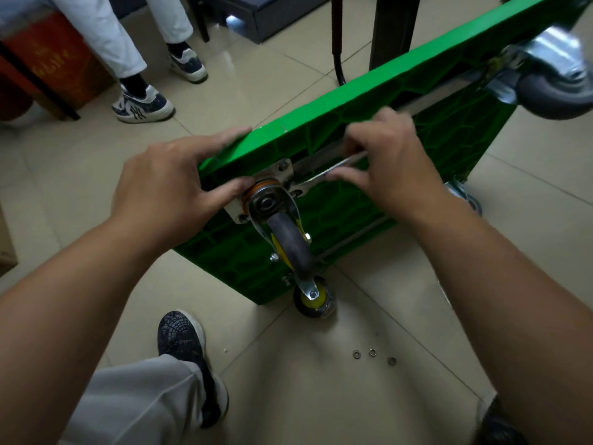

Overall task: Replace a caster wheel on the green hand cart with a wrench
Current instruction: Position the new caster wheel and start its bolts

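The green hand cart [449, 123] stands on its edge on the tiled floor, ribbed underside toward me. A grey caster wheel [290, 244] with a yellow hub sits on its metal mounting plate [284, 170] at the cart's near corner. My left hand [173, 184] grips that corner, fingers over the top edge and thumb pressing the plate. My right hand [388, 168] holds a silver wrench [324, 176] whose head meets a bolt on the plate's right side. A second caster [314, 300] rests on the floor below the cart.
Three small washers [372, 354] lie on the floor near my right forearm. A larger caster [558, 81] sticks out at the cart's far corner. Another person's legs and sneakers [141, 104] stand at the upper left beside a red box [48, 62]. My own shoe [186, 348] is below.
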